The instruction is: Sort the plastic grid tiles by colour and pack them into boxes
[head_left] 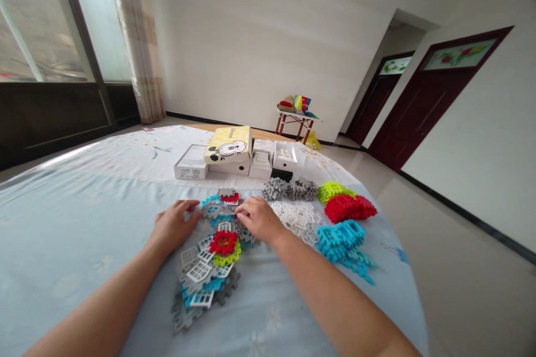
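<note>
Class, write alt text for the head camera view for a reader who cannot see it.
A person's left hand and right hand rest on a mixed heap of interlocking plastic tiles on a pale blue tablecloth. Sorted tile piles, red and blue among them, lie right; boxes sit behind.

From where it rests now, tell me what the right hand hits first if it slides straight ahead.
Probably the red interlocking tile on the mixed tile pile: the right hand points up-left, fingertips nearly touching it. Depth is unclear.
</note>
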The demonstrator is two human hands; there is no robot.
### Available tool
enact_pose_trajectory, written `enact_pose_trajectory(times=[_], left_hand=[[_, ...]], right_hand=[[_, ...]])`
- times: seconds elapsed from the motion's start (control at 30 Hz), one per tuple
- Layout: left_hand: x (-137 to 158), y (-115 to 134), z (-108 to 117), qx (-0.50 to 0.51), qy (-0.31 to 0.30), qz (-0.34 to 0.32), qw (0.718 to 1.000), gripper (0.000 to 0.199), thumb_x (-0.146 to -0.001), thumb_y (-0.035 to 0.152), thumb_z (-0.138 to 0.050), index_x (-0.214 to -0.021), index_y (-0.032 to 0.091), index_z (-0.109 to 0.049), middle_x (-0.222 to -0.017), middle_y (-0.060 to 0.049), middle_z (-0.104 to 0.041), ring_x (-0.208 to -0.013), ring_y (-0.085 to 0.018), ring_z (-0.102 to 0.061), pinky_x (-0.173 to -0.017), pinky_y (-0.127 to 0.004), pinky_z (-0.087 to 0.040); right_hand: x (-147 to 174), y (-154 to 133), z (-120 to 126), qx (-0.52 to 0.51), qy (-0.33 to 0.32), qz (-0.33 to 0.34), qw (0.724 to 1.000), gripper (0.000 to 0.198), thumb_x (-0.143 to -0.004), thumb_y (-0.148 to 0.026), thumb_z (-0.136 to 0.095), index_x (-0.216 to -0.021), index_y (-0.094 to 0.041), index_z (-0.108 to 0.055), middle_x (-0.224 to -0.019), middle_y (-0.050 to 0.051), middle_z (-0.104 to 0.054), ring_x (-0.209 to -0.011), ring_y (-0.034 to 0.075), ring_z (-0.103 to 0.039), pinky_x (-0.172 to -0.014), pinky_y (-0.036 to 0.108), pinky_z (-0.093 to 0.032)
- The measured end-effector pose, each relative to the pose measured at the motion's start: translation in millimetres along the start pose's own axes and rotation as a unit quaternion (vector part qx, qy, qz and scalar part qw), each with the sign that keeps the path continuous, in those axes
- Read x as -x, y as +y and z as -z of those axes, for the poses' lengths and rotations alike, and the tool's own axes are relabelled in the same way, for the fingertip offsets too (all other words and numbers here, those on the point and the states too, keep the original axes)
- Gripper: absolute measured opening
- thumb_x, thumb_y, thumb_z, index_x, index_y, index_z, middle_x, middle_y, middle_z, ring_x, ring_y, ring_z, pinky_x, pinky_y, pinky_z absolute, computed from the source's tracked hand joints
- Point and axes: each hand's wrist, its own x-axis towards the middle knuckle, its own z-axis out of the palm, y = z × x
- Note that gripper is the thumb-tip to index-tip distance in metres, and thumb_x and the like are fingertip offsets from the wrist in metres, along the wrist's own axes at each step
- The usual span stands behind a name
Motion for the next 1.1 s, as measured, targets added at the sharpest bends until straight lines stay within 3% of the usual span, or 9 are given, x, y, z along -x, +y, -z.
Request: enact_pose_trajectory(times=[0.1,0.3,0.5,0.6,0.73,0.83,0.97,1.1], left_hand=[[-1,-1,-2,0.001,0.003,-0.001,1.0,0.044,-0.079,0.047,-0.038,-0.11,0.023,-0.057,-0.106,-0.005,-0.061,-0.097,-0.02,-0.057,-0.085,-0.033,-0.037],[-1,-2,-3,0.0,0.003,0.004,1.0,0.042,-0.079,0.046,-0.038,-0.109,0.024,-0.057,-0.106,-0.005,-0.061,-0.097,-0.021,-0.057,-0.084,-0.033,-0.037],[-1,-2,-2,-0.002,0.006,0.0,1.0,0.043,-0.079,0.047,-0.037,-0.109,0.023,-0.057,-0.106,-0.004,-0.061,-0.098,-0.02,-0.057,-0.084,-0.031,-0.038],[0,0,-1,0.001,0.006,0.001,1.0,0.043,-0.079,0.048,-0.037,-0.108,0.024,-0.058,-0.106,-0.004,-0.061,-0.097,-0.02,-0.058,-0.084,-0.03,-0.038],[0,1,0,-0.004,0.002,0.007,1.0,0.042,-0.079,0.046,-0.037,-0.109,0.024,-0.058,-0.107,-0.005,-0.061,-0.098,-0.021,-0.057,-0.085,-0.033,-0.038],[0,1,0,-0.007,0.002,0.008,1.0,0.042,-0.079,0.046,-0.037,-0.108,0.024,-0.058,-0.107,-0.004,-0.061,-0.099,-0.021,-0.057,-0.086,-0.033,-0.037],[0,0,-1,-0.006,0.002,0.004,1.0,0.043,-0.08,0.047,-0.037,-0.109,0.024,-0.058,-0.107,-0.004,-0.061,-0.098,-0.021,-0.057,-0.086,-0.032,-0.037],[0,-1,-2,-0.007,0.005,-0.001,1.0,0.042,-0.08,0.047,-0.037,-0.109,0.024,-0.057,-0.107,-0.004,-0.061,-0.098,-0.02,-0.057,-0.085,-0.032,-0.037]], right_hand=[[0,0,11,-0.052,0.038,-0.031,0.997,0.016,-0.082,-0.023,-0.052,-0.088,-0.02,-0.067,-0.085,0.003,-0.065,-0.084,0.014,-0.057,-0.081,0.026,-0.042],[-10,30,24,-0.128,0.09,-0.208,0.965,0.018,-0.076,-0.025,-0.055,-0.088,-0.019,-0.067,-0.082,0.003,-0.07,-0.075,0.014,-0.064,-0.071,0.024,-0.048],[-17,51,16,-0.09,0.11,-0.299,0.943,0.021,-0.076,-0.029,-0.055,-0.09,-0.018,-0.067,-0.081,0.005,-0.07,-0.077,0.017,-0.065,-0.072,0.025,-0.048],[-14,48,13,-0.03,0.103,-0.288,0.952,0.023,-0.077,-0.029,-0.054,-0.094,-0.019,-0.066,-0.084,0.007,-0.07,-0.08,0.018,-0.064,-0.074,0.027,-0.047],[-10,37,9,0.031,0.065,-0.171,0.983,0.025,-0.08,-0.02,-0.047,-0.095,-0.02,-0.066,-0.094,0.005,-0.069,-0.09,0.017,-0.06,-0.083,0.027,-0.043],[-10,29,3,0.083,0.01,-0.11,0.99,0.028,-0.079,-0.016,-0.045,-0.096,-0.022,-0.067,-0.099,0.003,-0.068,-0.098,0.018,-0.056,-0.088,0.029,-0.039],[-11,27,-3,0.134,-0.073,-0.131,0.98,0.031,-0.079,-0.018,-0.043,-0.1,-0.023,-0.066,-0.105,0.004,-0.066,-0.099,0.022,-0.054,-0.085,0.034,-0.039],[-13,31,-3,0.16,-0.087,-0.168,0.969,0.029,-0.079,-0.019,-0.044,-0.098,-0.023,-0.065,-0.108,0.006,-0.064,-0.102,0.024,-0.053,-0.085,0.038,-0.038]])
